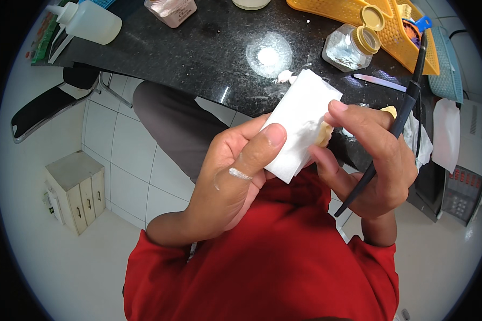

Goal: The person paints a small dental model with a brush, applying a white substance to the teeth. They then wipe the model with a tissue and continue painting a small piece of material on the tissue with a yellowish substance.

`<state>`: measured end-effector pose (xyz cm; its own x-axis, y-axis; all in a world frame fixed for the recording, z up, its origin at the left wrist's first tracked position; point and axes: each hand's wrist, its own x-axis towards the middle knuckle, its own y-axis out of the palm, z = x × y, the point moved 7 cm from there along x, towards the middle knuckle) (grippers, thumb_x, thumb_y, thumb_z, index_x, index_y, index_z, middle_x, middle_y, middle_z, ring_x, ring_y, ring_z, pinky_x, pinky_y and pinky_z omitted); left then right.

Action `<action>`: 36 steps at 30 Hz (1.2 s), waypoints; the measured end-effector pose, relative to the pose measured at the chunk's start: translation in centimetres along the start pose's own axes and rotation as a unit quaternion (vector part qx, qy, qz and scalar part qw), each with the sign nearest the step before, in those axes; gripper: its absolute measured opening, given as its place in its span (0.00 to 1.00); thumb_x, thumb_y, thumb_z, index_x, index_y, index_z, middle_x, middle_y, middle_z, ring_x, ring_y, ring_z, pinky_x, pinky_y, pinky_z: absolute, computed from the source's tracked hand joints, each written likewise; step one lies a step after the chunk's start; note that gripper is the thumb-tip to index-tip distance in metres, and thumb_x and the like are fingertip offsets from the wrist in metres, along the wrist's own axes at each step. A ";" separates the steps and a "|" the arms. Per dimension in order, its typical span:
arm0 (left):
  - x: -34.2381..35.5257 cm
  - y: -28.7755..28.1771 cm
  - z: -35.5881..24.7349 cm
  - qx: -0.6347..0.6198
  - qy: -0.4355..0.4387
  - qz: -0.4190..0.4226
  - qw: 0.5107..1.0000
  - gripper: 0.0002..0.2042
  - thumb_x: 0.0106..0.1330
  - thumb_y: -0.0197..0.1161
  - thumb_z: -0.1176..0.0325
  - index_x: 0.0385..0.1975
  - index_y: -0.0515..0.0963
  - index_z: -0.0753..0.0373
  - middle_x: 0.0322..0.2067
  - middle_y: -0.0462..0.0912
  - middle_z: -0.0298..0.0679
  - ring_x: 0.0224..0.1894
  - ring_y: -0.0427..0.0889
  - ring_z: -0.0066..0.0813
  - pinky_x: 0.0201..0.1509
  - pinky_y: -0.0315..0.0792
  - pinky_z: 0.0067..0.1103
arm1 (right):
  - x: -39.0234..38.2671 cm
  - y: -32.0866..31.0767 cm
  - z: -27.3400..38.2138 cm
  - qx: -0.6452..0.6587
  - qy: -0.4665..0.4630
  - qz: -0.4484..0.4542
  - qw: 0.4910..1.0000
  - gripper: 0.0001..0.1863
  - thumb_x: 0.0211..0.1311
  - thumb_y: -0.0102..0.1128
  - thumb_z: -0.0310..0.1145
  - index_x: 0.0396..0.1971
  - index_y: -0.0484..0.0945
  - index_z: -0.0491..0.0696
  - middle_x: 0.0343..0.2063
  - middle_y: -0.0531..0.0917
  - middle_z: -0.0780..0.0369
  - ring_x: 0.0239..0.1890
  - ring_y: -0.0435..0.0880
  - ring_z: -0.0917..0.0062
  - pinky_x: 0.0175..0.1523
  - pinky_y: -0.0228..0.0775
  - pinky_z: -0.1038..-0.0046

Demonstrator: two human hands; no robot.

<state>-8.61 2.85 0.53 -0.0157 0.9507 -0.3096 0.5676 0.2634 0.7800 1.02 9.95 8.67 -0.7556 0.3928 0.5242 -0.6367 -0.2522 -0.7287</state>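
My left hand pinches a folded white tissue between thumb and fingers above my lap; a whitish smear marks the thumb's base. At the tissue's right edge sits a small yellowish piece, partly covered, its kind unclear. The thumb and index fingertip of my right hand close in around that piece; whether they press on it is hard to see. A slim dark brush-like tool lies slanted across the same hand, held among its fingers, with one tapered end pointing down toward me.
On the black table stand a clear jar with its gold lid raised, a yellow basket, a squeeze bottle and a pink powder jar. A pale spatula lies near the jar. A keypad machine stands right.
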 end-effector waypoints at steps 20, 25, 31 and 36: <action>-0.6 -1.3 0.8 -0.009 -0.003 -0.063 0.998 0.19 0.65 0.58 0.66 0.51 0.70 0.72 0.49 0.75 0.51 0.50 0.78 0.39 0.51 0.74 0.29 | 4.5 -8.3 -3.2 0.101 0.082 -0.077 0.988 0.31 0.64 0.41 0.52 0.52 0.65 0.37 0.31 0.74 0.59 0.27 0.72 0.81 0.30 0.66 0.80; -0.5 -1.6 0.3 -0.016 0.019 -0.061 0.998 0.20 0.66 0.57 0.66 0.52 0.69 0.73 0.50 0.74 0.52 0.52 0.76 0.40 0.52 0.73 0.29 | 11.7 -6.5 -2.9 0.064 0.085 -0.070 0.992 0.11 0.61 0.54 0.30 0.39 0.76 0.39 0.29 0.75 0.64 0.25 0.68 0.89 0.27 0.58 0.87; -0.7 -2.3 -0.2 0.006 0.061 -0.076 0.995 0.20 0.66 0.56 0.65 0.52 0.67 0.75 0.50 0.74 0.53 0.51 0.77 0.40 0.53 0.73 0.30 | 16.5 -1.6 -4.7 -0.003 0.071 0.028 0.997 0.12 0.61 0.60 0.34 0.34 0.80 0.40 0.25 0.80 0.65 0.30 0.76 0.88 0.35 0.67 0.86; -0.2 -2.5 -0.5 -0.030 0.069 -0.097 0.992 0.17 0.66 0.57 0.68 0.49 0.71 0.74 0.49 0.76 0.50 0.49 0.78 0.37 0.53 0.73 0.28 | 16.9 -3.4 -3.2 0.013 0.134 0.014 0.991 0.10 0.61 0.58 0.33 0.31 0.78 0.40 0.23 0.82 0.61 0.22 0.78 0.84 0.25 0.69 0.83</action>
<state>-10.38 2.04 -1.06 -0.2349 0.8931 -0.3837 0.4935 0.4497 0.7445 -9.03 20.26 18.60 -0.7072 0.6056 0.3650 -0.6221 -0.2875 -0.7283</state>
